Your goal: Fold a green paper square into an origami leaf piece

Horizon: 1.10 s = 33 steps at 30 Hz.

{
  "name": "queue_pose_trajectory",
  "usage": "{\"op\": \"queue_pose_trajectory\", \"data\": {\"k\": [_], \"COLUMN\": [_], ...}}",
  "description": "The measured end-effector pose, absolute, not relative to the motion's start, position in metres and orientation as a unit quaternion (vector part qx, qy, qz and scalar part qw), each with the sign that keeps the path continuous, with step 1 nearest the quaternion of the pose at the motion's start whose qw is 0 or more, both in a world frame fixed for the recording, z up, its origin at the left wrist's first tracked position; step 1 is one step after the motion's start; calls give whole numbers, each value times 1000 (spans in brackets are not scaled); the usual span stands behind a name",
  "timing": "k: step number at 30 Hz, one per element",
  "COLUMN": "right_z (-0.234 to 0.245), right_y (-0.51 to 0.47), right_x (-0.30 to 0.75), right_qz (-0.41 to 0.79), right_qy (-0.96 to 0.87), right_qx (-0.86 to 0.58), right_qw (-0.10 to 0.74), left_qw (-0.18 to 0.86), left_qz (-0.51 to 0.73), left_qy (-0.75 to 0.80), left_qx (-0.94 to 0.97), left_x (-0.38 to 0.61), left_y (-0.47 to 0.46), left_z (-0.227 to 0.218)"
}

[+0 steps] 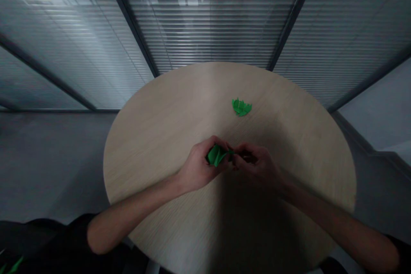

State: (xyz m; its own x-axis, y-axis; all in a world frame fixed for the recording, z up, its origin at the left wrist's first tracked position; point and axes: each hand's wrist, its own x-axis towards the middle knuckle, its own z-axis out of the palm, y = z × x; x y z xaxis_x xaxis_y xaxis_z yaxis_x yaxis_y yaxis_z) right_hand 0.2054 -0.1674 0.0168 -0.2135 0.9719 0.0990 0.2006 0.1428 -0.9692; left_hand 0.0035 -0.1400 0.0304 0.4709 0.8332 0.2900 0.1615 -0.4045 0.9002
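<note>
My left hand (199,166) grips a folded piece of green paper (217,155) in the middle of the round light-wood table (150,145). My right hand (254,163) sits close against it, its curled fingers pinching at the paper's pointed tip. Part of the paper is hidden behind my left fingers. Farther away, a separate crumpled or folded green paper shape (241,107) lies on the tabletop, out of reach of my fingertips and touching neither hand.
Glass partitions with slatted blinds and dark frames (208,17) stand behind the table. A grey floor (51,162) surrounds it. Something dark with green pointed bits (13,265) shows in the lower left corner.
</note>
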Motion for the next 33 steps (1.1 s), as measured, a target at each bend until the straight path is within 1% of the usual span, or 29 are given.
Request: {"op": "queue_pose_trajectory", "data": {"k": [7, 15, 22, 28, 33], "right_z": [17, 21, 16, 15, 14], "right_y": [-168, -168, -167, -166, -167], "right_x": [206, 205, 205, 207, 207], "right_qz": [458, 459, 472, 447, 421], "right_qy": [-626, -635, -620, -636, -662], "right_qx": [-466, -468, -465, -461, -459], "right_qw": [426, 409, 420, 428, 416], "left_qw": [427, 431, 430, 417, 419], "left_qz": [395, 399, 385, 379, 375], "left_qy": [333, 334, 321, 303, 306], "left_qx": [742, 737, 750, 768, 768], "left_x": [3, 2, 0, -2, -2], "left_y": [-141, -141, -140, -140, -140], "left_z": [32, 26, 23, 27, 29]}}
